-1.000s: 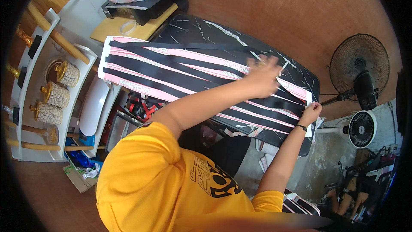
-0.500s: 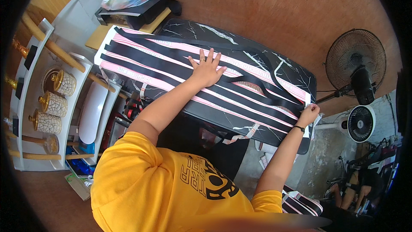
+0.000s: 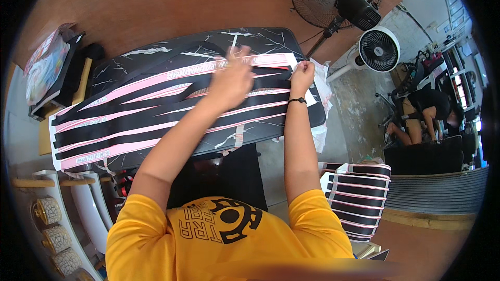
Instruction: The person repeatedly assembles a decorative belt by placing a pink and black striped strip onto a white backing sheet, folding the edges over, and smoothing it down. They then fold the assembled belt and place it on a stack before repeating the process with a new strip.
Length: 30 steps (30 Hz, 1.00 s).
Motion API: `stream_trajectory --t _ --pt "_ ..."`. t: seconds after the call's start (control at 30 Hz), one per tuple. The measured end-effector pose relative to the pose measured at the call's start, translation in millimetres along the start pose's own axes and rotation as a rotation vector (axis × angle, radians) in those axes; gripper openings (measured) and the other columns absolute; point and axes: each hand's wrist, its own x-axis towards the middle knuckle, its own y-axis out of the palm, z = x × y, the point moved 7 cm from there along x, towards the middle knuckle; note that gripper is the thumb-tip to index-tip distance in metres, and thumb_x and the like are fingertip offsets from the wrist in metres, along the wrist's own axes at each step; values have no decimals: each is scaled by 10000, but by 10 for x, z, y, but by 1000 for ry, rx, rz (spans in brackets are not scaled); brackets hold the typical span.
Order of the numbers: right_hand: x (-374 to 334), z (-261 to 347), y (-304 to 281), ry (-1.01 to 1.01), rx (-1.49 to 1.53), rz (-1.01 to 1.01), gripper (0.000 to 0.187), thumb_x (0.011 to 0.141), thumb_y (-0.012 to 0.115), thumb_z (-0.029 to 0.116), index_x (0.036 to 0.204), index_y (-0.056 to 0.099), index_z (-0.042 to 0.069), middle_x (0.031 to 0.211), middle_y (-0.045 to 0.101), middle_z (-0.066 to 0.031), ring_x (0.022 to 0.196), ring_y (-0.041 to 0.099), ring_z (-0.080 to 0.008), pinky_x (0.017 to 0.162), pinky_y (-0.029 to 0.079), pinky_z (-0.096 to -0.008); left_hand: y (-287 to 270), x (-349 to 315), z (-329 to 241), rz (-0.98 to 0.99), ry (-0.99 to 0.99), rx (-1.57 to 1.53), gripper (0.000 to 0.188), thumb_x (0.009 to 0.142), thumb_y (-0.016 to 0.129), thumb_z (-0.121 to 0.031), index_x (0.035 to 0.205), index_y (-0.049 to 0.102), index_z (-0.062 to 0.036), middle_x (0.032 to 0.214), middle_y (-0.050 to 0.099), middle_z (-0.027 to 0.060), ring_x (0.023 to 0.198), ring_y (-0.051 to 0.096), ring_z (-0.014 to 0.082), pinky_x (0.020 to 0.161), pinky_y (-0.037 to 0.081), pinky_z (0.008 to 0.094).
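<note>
A long layout of pink printed strips [image 3: 125,91] and black ribbon-like strips [image 3: 120,126] stretches across a black marble-patterned table [image 3: 281,39], with white bands at both ends. Over the right half of the strips is my left hand [image 3: 233,80], blurred by motion, its fingers stretched out and holding nothing visible. At the right white end band [image 3: 311,98], my right hand [image 3: 301,79] has its fingertips pinched together; what lies between them is hidden. Some black strips lie loose and crossed near the far edge of the layout.
Two fans stand beyond the right end, a black pedestal fan [image 3: 359,8] and a white fan [image 3: 379,50]. A bundle of striped strips [image 3: 359,198] hangs at my lower right. Another person [image 3: 429,106] bends over farther right. Shelves with decorated jars [image 3: 57,240] are at lower left.
The view has turned to the right. My left hand has left its flat rest on the strips and moved right, toward my right hand. My right hand stays pinched at the end band.
</note>
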Motion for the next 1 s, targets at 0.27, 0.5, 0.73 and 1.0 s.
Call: stream_trajectory --t 0.27,0.5,0.73,1.0 --pt "23 -107 -77 105 236 -36 53 924 605 46 963 610 10 829 627 -54 698 579 -139 656 491 -283 1088 597 -696 297 -86 95 542 1017 430 -307 1535 359 -162 1626 265 124 1499 196 414 1150 65 705" --pt "114 -451 -83 262 470 -88 68 947 557 16 1013 546 9 893 617 -84 778 605 -159 730 511 -283 1215 488 -571 357 -2 107 502 1046 267 -501 1528 354 -389 1650 185 127 1496 116 481 1131 60 740" --pt "28 -523 -513 439 877 -111 121 945 501 -66 974 493 51 836 550 -48 706 540 -128 679 543 -313 1192 491 -577 363 -45 92 488 1042 294 -475 1515 384 -395 1654 185 105 1507 103 455 1156 59 707" --pt "-297 -461 -850 429 878 -154 132 958 497 -52 1000 477 71 892 562 -56 747 540 -129 730 561 -331 1168 490 -578 338 -48 81 481 1039 298 -432 1506 406 -394 1649 203 105 1506 118 449 1166 63 690"
